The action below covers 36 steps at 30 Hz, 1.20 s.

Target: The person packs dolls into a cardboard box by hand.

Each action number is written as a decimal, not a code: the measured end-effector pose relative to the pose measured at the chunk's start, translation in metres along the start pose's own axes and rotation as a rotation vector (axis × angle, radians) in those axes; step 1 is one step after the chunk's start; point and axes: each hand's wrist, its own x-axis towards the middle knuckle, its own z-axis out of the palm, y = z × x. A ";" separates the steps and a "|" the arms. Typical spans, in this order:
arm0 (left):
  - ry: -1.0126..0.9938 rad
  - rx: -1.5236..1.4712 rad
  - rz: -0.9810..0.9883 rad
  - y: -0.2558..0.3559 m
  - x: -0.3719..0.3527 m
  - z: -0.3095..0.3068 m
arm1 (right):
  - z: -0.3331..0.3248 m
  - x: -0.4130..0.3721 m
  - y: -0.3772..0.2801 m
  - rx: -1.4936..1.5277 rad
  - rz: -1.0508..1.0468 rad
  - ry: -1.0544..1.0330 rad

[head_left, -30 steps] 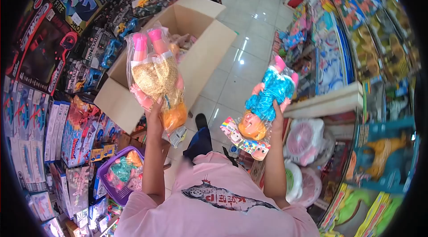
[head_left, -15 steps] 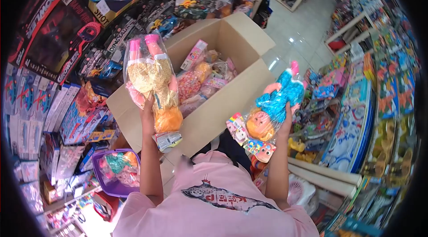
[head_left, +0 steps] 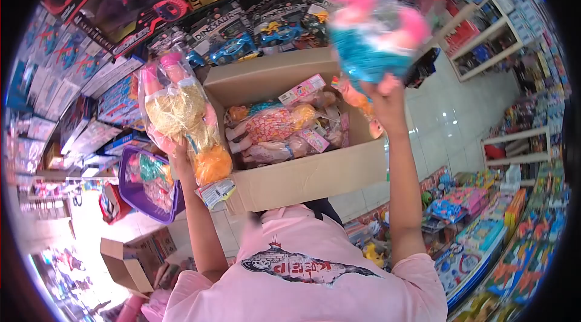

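Observation:
My left hand (head_left: 180, 155) grips a plastic-wrapped doll in a gold dress (head_left: 177, 113), its pink shoes up and orange hair down, beside the left end of a large open cardboard box (head_left: 308, 180). Raised over the box's right end, my right hand (head_left: 387, 89) holds a wrapped doll in a blue dress (head_left: 363, 52), also feet up and blurred by motion. Several wrapped dolls lie inside the box, among them one in a pink floral dress (head_left: 266, 126). A pink and white label card (head_left: 302, 89) rests above them.
Left of the box stands a purple basket (head_left: 148, 204) with wrapped dolls in it. A smaller open carton (head_left: 130, 267) is at the lower left. Boxed toys (head_left: 130, 4) line the back, and shelves of toys (head_left: 514, 158) stand on the right beside the tiled floor (head_left: 426, 152).
The blue-dressed doll has gone up and across to above the box's right end with my right hand. The view has turned, and the gold-dressed doll remains in my left hand.

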 end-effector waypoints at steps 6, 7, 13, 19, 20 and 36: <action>0.167 -0.022 0.023 0.014 -0.053 -0.006 | 0.076 0.047 0.078 -0.606 -0.358 -0.643; 0.188 -0.018 0.036 0.021 -0.064 0.004 | 0.094 0.048 0.086 -0.671 -0.391 -0.777; 0.326 -0.044 0.072 0.035 -0.110 0.013 | 0.195 0.036 0.155 -0.925 -0.628 -0.992; 0.379 0.005 0.134 0.024 -0.125 0.001 | 0.214 0.024 0.183 -0.848 -0.408 -0.931; 0.378 0.003 0.137 0.026 -0.124 0.004 | 0.211 0.026 0.182 -0.832 -0.353 -0.955; -0.587 0.944 0.285 0.055 -0.005 0.144 | 0.094 0.054 -0.089 -0.473 -0.637 -0.344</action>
